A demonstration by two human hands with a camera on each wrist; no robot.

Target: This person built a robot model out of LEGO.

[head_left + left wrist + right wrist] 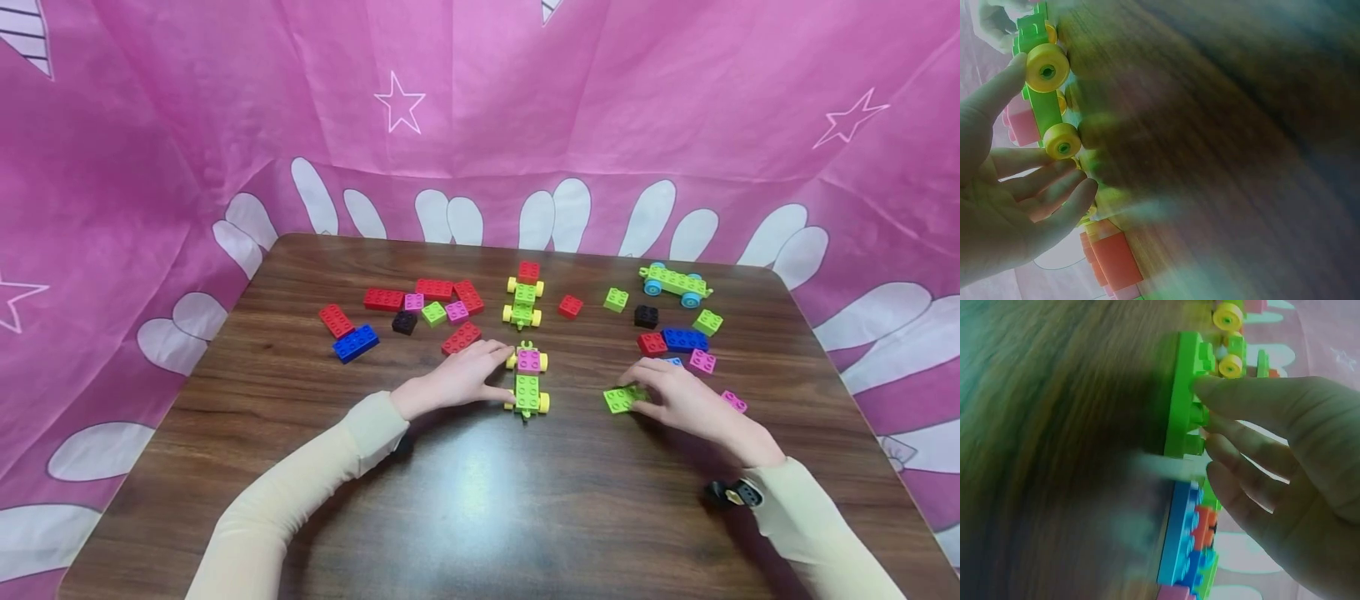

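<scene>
My left hand (467, 375) reaches from the left to a light green wheeled base (527, 395) with yellow wheels, thumb by its near wheel and fingers by its far one. A pink brick (528, 361) sits on the base's far part. In the left wrist view, the thumb and fingers span the two yellow wheels (1048, 67) on that side. To the right, my right hand (678, 397) holds a light green brick (619, 400) by its far right part. Its studs and long side show in the right wrist view, with the thumb (1235, 397) against them.
Beyond the base stands another yellow-wheeled one (524, 293) with a red brick (528, 272) at its far end. A blue-wheeled green base (677, 281) is at the back right. Loose bricks lie left, including a blue one (356, 342), and right, including another blue one (685, 340).
</scene>
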